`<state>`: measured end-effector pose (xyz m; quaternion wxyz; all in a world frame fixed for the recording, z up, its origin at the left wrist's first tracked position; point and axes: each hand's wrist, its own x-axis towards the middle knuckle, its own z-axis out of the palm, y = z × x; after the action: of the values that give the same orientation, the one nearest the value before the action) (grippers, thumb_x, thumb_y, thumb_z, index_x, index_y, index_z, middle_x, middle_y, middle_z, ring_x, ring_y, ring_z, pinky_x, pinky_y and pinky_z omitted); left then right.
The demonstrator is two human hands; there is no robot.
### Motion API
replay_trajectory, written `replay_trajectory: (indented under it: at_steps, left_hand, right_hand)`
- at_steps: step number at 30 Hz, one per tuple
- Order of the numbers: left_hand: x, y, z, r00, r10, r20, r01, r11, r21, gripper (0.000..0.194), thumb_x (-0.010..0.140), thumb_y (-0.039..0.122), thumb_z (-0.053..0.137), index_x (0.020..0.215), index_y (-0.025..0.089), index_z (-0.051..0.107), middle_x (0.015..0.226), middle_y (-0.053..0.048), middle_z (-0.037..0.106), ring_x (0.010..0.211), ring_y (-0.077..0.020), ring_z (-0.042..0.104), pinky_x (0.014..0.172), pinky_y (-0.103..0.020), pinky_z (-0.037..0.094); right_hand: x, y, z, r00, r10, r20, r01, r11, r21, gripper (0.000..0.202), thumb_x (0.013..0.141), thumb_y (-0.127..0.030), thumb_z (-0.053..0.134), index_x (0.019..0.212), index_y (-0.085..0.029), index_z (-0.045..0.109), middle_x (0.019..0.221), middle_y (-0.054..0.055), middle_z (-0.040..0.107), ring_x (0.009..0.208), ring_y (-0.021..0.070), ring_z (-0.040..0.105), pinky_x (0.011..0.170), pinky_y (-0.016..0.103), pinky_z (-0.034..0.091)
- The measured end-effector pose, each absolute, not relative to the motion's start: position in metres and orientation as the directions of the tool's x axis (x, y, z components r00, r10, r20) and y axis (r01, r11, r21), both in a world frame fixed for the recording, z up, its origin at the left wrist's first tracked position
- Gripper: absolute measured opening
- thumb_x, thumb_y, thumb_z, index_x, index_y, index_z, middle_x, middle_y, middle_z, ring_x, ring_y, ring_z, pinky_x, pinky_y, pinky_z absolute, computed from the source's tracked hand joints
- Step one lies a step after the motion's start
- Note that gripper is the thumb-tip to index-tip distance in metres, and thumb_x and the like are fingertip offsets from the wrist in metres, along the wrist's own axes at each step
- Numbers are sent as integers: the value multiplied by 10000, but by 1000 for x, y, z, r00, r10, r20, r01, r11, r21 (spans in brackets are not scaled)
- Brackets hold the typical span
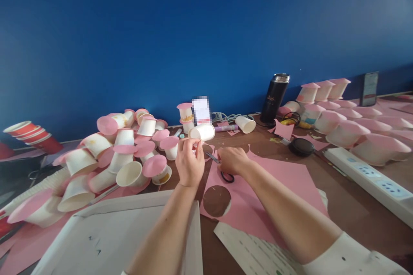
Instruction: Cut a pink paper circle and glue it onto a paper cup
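My left hand (190, 163) is closed on a white paper cup (204, 131), which lies sideways above my fingertips. To its right, my right hand (232, 159) grips a pair of scissors (227, 177). Their blades point left toward my left hand, and a black handle loop shows below my palm. Under my right hand and forearm lies a pink paper sheet (284, 180) with a round hole cut near its left corner. Whether the blades touch the cup or any paper is hard to see.
Many white cups with pink paper discs (155, 166) are heaped on the left. More pink-topped cups (350, 131) stand in rows at right. A black bottle (275, 99), a loose cup (245, 124), a power strip (371, 182) and a white board (129, 236) surround the work area.
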<state>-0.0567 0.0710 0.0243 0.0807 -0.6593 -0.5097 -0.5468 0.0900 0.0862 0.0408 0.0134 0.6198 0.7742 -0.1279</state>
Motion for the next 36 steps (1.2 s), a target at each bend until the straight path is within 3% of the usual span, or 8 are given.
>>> replay_trajectory:
  at_steps: [5, 9, 17, 25, 27, 30, 33, 36]
  left_hand:
    - [-57, 74, 17, -114, 648, 753, 776, -415, 475, 89, 884, 265, 529, 864, 183, 556, 880, -59, 575, 824, -170, 570, 685, -261, 460]
    - [-57, 74, 15, -67, 701, 710, 826, -360, 433, 65, 883, 246, 525, 870, 192, 558, 904, -51, 589, 804, -166, 586, 666, -258, 441]
    - [-65, 67, 30, 43, 759, 650, 951, -230, 206, 94, 884, 240, 505, 857, 208, 588, 876, -51, 609, 824, -208, 585, 662, -292, 398]
    - [-70, 62, 43, 77, 805, 589, 967, -204, 152, 89, 865, 231, 528, 828, 209, 606, 833, -46, 621, 816, -217, 585, 666, -306, 391]
    - [-71, 62, 43, 69, 798, 599, 966, -204, 160, 90, 865, 235, 531, 822, 209, 606, 834, -43, 624, 806, -212, 589, 651, -300, 387]
    - [-73, 62, 45, 32, 744, 667, 957, -215, 193, 104, 878, 251, 520, 847, 203, 607, 859, -47, 629, 796, -203, 590, 630, -289, 380]
    - [-75, 62, 46, -11, 663, 749, 943, -241, 227, 127, 888, 282, 516, 864, 198, 608, 865, -49, 629, 802, -199, 587, 646, -286, 387]
    - [-78, 63, 48, -35, 605, 796, 932, -267, 244, 138, 889, 288, 517, 850, 193, 609, 849, -48, 625, 779, -191, 586, 666, -287, 398]
  right_hand:
    - [103, 96, 36, -112, 982, -151, 985, 90, -147, 290, 654, -175, 658, 943, -157, 663, 897, 135, 717, 873, 312, 678, 713, 369, 485]
    - [116, 105, 28, -2, 996, -91, 991, -11, -136, 343, 792, -209, 550, 1124, -124, 567, 1076, 185, 659, 984, 314, 652, 757, 391, 488]
    - [116, 106, 22, 11, 999, -30, 986, -16, -168, 307, 858, -269, 477, 1134, -155, 550, 1123, 159, 622, 977, 311, 644, 769, 406, 485]
    - [113, 104, 18, -20, 1000, 23, 982, 24, -186, 321, 872, -315, 466, 1140, -178, 576, 1141, 159, 602, 980, 304, 620, 761, 401, 464]
    - [111, 102, 19, -70, 994, 88, 975, 87, -205, 306, 880, -320, 458, 1121, -212, 612, 1143, 134, 609, 995, 287, 605, 753, 370, 455]
    - [105, 97, 19, -300, 938, 173, 910, 336, -245, 263, 885, -331, 462, 993, -291, 699, 1064, 52, 666, 989, 246, 591, 737, 314, 435]
    - [96, 93, 17, -586, 788, 192, 739, 616, -273, 233, 873, -330, 504, 898, -329, 736, 998, -21, 712, 981, 208, 589, 818, 302, 411]
    - [89, 92, 14, -743, 644, 183, 581, 756, -302, 215, 874, -352, 527, 932, -350, 734, 1089, -67, 708, 1076, 187, 564, 948, 314, 355]
